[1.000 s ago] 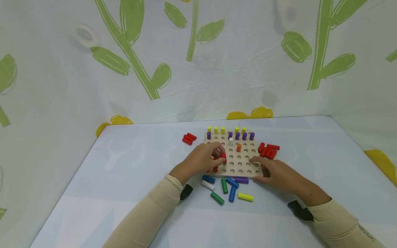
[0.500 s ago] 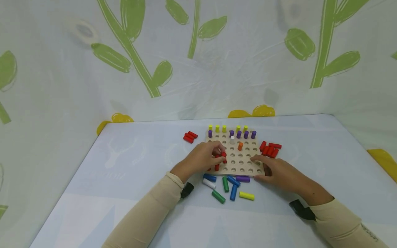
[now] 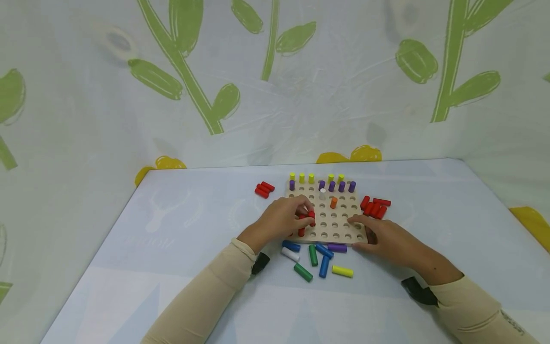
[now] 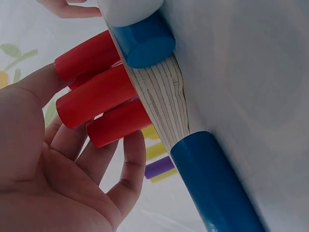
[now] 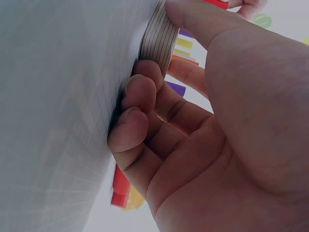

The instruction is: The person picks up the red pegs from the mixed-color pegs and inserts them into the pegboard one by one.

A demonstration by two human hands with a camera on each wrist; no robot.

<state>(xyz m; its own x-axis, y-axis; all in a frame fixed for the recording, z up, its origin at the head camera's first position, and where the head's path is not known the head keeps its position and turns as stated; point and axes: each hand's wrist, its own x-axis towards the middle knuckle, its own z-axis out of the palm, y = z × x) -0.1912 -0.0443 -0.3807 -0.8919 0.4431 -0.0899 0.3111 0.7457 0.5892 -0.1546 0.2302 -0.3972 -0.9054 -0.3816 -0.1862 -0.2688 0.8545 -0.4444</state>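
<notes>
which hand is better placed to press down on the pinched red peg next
Left, I'd judge: the left hand pinches that red peg at the board, while the right hand grips the board's near right corner, farther from the peg and better placed for steadying.

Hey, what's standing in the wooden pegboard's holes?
The pegboard holds yellow pegs, purple pegs, a white peg, an orange peg and red pegs. The left hand covers part of its left side, hiding some holes and any contents.
</notes>
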